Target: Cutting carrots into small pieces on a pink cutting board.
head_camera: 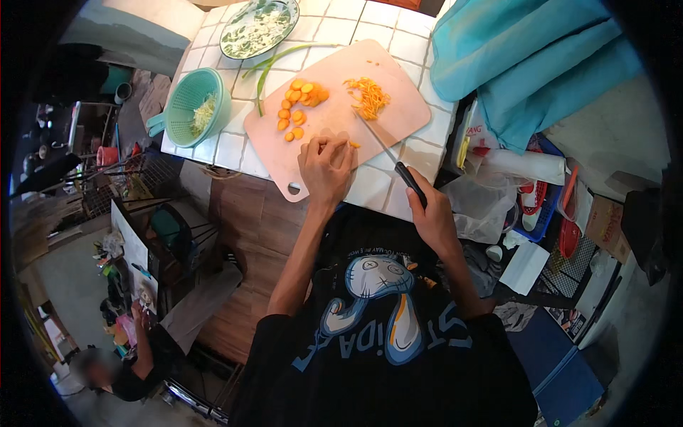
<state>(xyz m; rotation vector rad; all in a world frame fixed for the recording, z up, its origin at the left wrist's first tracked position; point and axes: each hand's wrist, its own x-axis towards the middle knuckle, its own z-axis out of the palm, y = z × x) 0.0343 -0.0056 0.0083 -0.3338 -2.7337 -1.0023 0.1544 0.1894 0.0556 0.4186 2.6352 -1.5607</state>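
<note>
A pink cutting board [325,120] lies at an angle on the white tiled counter. My left hand [326,165] rests on its near edge, fingers bent down; a small piece of carrot [354,144] shows at the fingertips, and what lies under them is hidden. My right hand [432,208] grips the black handle of a kitchen knife [376,133], its blade pointing to the far left over the board, tip near a pile of thin carrot strips [369,97]. Round carrot slices [299,104] lie on the board's left half.
Left of the board stands a green plastic colander [179,115] with pale shreds. Beyond are a green stalk [261,85] and a plate of chopped greens [240,50]. A teal cloth [512,58] hangs at the right, above a blue basket [549,192]. Another person [128,373] is at lower left.
</note>
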